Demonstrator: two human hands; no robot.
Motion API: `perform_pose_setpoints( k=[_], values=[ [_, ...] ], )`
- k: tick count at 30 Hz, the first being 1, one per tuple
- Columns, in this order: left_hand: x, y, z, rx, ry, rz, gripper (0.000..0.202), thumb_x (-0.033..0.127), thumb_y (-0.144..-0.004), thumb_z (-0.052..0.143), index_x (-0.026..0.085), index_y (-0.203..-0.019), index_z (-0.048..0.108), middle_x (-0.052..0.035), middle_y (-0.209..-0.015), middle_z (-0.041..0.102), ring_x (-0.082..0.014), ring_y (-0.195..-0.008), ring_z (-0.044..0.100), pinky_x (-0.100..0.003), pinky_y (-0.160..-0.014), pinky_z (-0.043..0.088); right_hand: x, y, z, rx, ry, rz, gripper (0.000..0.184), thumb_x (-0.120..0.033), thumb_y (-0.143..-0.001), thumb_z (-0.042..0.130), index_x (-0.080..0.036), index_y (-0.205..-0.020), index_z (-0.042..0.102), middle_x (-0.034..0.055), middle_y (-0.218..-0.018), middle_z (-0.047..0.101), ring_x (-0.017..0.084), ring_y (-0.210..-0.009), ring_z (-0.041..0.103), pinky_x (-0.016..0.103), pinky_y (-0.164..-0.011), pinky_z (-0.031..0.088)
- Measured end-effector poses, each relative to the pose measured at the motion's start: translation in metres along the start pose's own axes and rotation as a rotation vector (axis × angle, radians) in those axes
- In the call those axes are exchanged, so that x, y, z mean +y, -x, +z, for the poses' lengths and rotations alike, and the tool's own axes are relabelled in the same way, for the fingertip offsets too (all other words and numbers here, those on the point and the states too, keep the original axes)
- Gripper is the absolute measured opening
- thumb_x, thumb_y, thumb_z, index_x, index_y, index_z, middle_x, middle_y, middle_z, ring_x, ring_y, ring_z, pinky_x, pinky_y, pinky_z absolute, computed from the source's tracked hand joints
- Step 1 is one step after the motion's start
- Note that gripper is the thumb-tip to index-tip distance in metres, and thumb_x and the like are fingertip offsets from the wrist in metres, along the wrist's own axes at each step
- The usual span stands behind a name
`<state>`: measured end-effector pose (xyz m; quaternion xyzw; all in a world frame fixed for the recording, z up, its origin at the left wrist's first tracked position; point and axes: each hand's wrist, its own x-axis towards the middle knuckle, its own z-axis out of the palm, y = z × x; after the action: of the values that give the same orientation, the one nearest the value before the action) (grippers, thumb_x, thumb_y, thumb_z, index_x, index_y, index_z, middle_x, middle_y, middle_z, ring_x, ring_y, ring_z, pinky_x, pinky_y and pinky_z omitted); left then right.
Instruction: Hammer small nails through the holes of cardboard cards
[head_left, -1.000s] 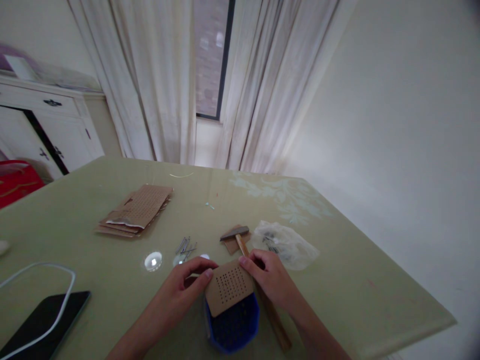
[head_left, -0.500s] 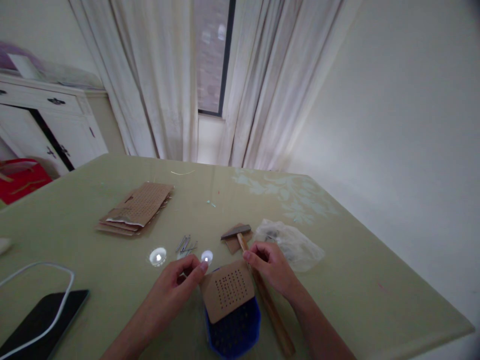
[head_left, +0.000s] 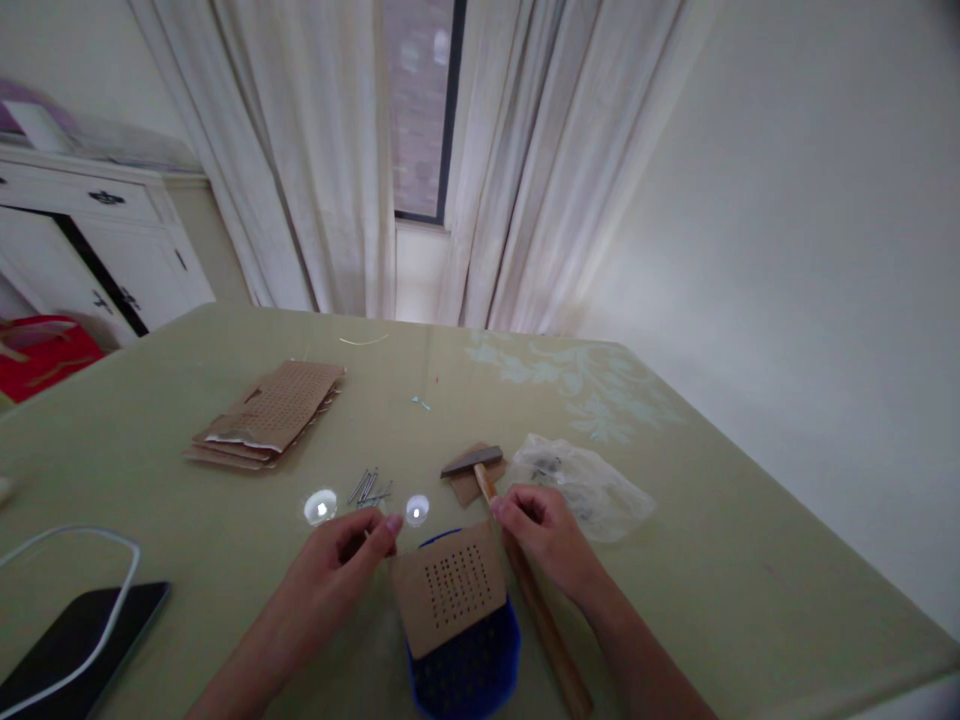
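A brown perforated cardboard piece (head_left: 448, 588) lies on top of a blue perforated container (head_left: 469, 670) near the table's front edge. My left hand (head_left: 341, 555) sits just left of the cardboard, fingers curled, fingertips close to its upper left corner and to a small heap of nails (head_left: 369, 491). My right hand (head_left: 546, 538) rests at the cardboard's right side, over the wooden handle of a hammer (head_left: 517, 575) that lies on the table. Whether it grips the handle is unclear.
A stack of perforated cardboard sheets (head_left: 266, 418) lies at the left middle of the green table (head_left: 675, 540). A clear plastic bag (head_left: 581, 485) sits right of the hammer head. A black phone (head_left: 75, 645) and a white cable (head_left: 67, 560) are at the front left.
My left hand has drawn back from the cardboard toward the nails. The cardboard has shifted slightly left and down on the blue container. My right hand stays by the hammer handle.
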<state>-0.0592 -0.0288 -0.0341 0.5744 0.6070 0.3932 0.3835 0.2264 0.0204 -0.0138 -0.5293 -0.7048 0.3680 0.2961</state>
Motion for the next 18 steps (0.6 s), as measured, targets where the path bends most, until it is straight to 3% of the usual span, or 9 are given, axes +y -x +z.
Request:
perform_pose_setpoints(
  k=[2,4,6,11,14,18],
  values=[
    [-0.001,-0.005,-0.012,0.123,-0.110,-0.020,0.058,0.076,-0.092,0.054,0.022,-0.076,0.070,0.0007,-0.064,0.061,-0.0191,-0.060,0.057,-0.027,-0.056,0.040,0.007,-0.005,-0.004,0.101,0.109,0.015,0.051,-0.058,-0.103,0.050,-0.024,-0.065,0.049,-0.0034,-0.062,0.045,0.017,-0.062,0.046,0.032,-0.060,0.033],
    [-0.006,-0.012,-0.024,0.284,-0.275,-0.055,0.049,0.068,-0.092,0.055,0.023,-0.090,0.074,-0.0013,-0.071,0.070,-0.0211,-0.060,0.061,-0.029,-0.058,0.044,0.013,-0.010,-0.006,0.146,0.186,0.036,0.047,-0.055,-0.102,0.054,-0.023,-0.068,0.054,-0.0021,-0.063,0.051,0.018,-0.063,0.049,0.033,-0.062,0.032],
    [-0.013,-0.020,-0.034,0.356,-0.446,-0.068,0.039,0.055,-0.094,0.054,0.024,-0.100,0.076,-0.0052,-0.083,0.078,-0.0249,-0.069,0.070,-0.032,-0.065,0.049,0.018,-0.013,-0.004,0.145,0.234,0.058,0.041,-0.050,-0.101,0.060,-0.022,-0.072,0.060,-0.0009,-0.063,0.056,0.019,-0.063,0.053,0.033,-0.062,0.032],
    [-0.021,-0.047,-0.036,0.141,-0.738,-0.083,0.033,0.035,-0.102,0.047,0.020,-0.103,0.077,-0.0128,-0.106,0.084,-0.0307,-0.097,0.078,-0.038,-0.082,0.053,0.022,-0.014,0.006,0.148,0.345,0.080,0.018,-0.036,-0.096,0.075,-0.021,-0.093,0.068,0.0045,-0.084,0.072,0.024,-0.079,0.066,0.033,-0.071,0.040],
    [-0.022,-0.062,-0.029,0.122,-0.787,-0.077,0.027,0.033,-0.100,0.053,0.020,-0.092,0.075,-0.0146,-0.102,0.082,-0.0321,-0.097,0.077,-0.038,-0.081,0.052,0.021,-0.013,0.009,0.140,0.387,0.077,0.017,-0.032,-0.095,0.078,-0.020,-0.103,0.067,0.0061,-0.092,0.074,0.025,-0.087,0.068,0.034,-0.077,0.044],
    [-0.025,-0.069,-0.023,0.111,-0.793,-0.068,0.022,0.029,-0.097,0.055,0.019,-0.087,0.071,-0.0164,-0.098,0.081,-0.0327,-0.096,0.076,-0.038,-0.082,0.053,0.018,-0.011,0.009,0.106,0.414,0.076,0.018,-0.029,-0.093,0.081,-0.020,-0.100,0.068,0.0048,-0.091,0.073,0.024,-0.085,0.068,0.033,-0.076,0.043]
  ],
)
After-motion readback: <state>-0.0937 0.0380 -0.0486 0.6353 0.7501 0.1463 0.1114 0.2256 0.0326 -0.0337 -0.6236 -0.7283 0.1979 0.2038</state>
